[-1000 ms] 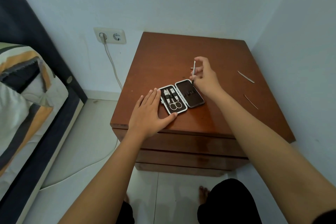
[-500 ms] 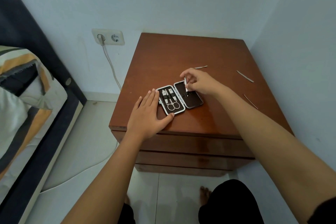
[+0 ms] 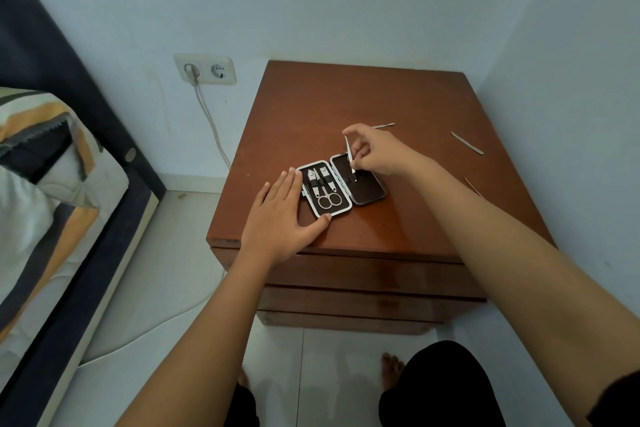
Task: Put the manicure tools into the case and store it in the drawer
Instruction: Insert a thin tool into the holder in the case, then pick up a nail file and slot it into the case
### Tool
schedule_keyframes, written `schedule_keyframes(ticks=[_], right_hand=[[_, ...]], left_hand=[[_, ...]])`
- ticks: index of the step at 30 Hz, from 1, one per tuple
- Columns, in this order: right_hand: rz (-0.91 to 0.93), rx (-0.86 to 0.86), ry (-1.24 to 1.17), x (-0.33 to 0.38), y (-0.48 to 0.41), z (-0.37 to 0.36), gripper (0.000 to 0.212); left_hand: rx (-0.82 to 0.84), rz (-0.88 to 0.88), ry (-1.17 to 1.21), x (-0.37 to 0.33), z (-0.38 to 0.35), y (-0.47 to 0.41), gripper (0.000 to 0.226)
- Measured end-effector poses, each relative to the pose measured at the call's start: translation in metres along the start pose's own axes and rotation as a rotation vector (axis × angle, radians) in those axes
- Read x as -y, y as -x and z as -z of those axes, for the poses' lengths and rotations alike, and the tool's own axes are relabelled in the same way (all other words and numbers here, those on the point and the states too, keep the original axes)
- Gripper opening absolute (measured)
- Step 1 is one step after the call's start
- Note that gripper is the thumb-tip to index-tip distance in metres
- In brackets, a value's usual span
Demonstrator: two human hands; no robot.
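Note:
An open manicure case (image 3: 369, 191) lies near the front of the brown nightstand (image 3: 346, 104). Its left half holds scissors (image 3: 328, 199) and two clippers in loops. My right hand (image 3: 375, 152) pinches a thin metal tool (image 3: 349, 153), tip down on the dark right half of the case. My left hand (image 3: 282, 215) lies flat on the nightstand, fingers against the case's left edge. Three thin metal tools lie loose: one behind my right hand (image 3: 383, 125), one at the right (image 3: 467, 143), one beside my right forearm (image 3: 473, 186).
The nightstand has drawer fronts (image 3: 363, 274) below its top and stands in a wall corner. A bed (image 3: 41, 201) is at the left. A wall socket (image 3: 205, 69) with a plugged cable is left of the nightstand. My bare feet show on the tiled floor.
My right hand has brought the thin tool from upright behind the case down onto the case's right half. My left hand has stayed against the case.

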State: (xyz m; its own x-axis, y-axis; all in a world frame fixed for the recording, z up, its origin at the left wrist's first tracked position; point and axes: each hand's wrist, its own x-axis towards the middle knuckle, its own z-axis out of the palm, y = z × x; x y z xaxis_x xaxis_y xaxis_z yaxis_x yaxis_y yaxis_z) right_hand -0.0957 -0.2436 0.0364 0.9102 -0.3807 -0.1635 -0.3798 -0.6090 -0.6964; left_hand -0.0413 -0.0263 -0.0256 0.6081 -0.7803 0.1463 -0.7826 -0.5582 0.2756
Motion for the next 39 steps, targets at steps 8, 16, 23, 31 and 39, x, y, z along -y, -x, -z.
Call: schedule_keyframes(ticks=[8,16,23,31,39], right_hand=[[0.156,0.012,0.329,0.0,0.004,0.005,0.052],[0.204,0.034,0.415,-0.013,0.027,-0.006,0.054],[0.211,0.006,0.376,-0.028,0.052,-0.02,0.053],[0.207,-0.179,0.258,-0.032,0.031,-0.007,0.046],[-0.049,-0.104,0.343,-0.041,-0.036,0.006,0.049]], left_hand=[[0.0,0.0,0.004,0.001,-0.001,0.0,0.096],[0.015,0.003,-0.009,0.001,-0.001,0.0,0.097],[0.015,0.018,0.003,0.0,-0.003,0.0,0.101],[0.0,0.011,0.006,0.0,-0.001,-0.001,0.101],[-0.007,0.01,0.01,0.001,-0.002,-0.001,0.101]])
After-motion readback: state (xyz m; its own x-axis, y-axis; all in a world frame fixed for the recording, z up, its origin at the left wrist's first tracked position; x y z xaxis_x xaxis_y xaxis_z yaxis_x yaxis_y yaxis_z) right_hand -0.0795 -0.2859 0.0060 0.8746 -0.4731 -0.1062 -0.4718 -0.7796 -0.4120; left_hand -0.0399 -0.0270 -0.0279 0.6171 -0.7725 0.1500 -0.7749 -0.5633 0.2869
